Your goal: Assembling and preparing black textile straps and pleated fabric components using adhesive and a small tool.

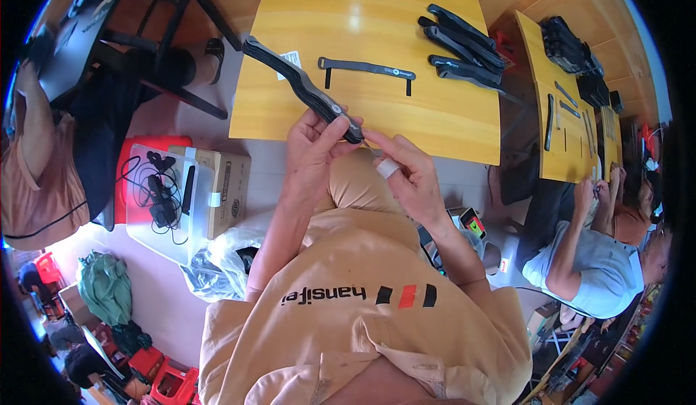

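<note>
My left hand [310,147] is closed around the near end of a bundle of dark straps [299,80], which slants up and left over the table edge. At that same end, the fingers of my right hand [409,176] are bent together beside the strap tips. Something thin and small shows at the right fingertips, too small to name. A white wrap [387,167] circles one right finger. Beyond my hands, a single grey strap [368,66] lies across the yellow table [304,6], with two short black strips below it. Several strap bundles [464,46] are piled at the right.
A white label [289,63] lies beneath the bundle. On the floor at left are a clear bin [156,224] with black cables and a cardboard box [230,191]. At right, a person in light blue [591,267] works at another table [554,144]. Someone else sits at left.
</note>
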The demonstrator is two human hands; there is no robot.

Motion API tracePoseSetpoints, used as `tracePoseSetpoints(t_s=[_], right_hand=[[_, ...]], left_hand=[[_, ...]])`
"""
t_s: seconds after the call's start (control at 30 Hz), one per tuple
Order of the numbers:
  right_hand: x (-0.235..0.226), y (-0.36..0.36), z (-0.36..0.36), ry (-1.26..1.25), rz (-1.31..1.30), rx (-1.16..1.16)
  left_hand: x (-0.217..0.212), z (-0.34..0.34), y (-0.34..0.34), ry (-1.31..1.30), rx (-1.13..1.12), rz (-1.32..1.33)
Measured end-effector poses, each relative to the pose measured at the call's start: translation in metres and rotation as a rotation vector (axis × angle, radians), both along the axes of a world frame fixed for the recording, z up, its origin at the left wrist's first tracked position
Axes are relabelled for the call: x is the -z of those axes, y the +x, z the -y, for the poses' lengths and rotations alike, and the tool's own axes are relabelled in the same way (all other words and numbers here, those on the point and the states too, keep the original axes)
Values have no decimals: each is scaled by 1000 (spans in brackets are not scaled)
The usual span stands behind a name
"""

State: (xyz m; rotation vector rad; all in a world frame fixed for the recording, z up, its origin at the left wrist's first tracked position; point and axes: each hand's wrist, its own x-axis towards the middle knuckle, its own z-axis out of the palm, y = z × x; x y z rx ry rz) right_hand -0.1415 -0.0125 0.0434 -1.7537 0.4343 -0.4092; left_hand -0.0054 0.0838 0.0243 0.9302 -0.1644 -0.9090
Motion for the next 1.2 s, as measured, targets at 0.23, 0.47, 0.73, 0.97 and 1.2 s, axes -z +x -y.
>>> tracePoseSetpoints(t_s=[0.23, 0.47, 0.73, 0.97, 1.2], right_hand=[[-3, -2, 4, 160, -19, -59], [-6, -5, 5, 203, -22, -67], [-4, -7, 3, 182, -20, -36], [3, -12, 7, 140, -2, -91], [-10, -16, 5, 813, -51, -61]], left_hand=[[-1, -2, 0, 5, 1, 63], [-5, -2, -3, 8, -3, 170], [-2, 2, -7, 0, -32, 210], [-3, 1, -10, 44, -5, 254], [-6, 0, -16, 52, -16, 223]])
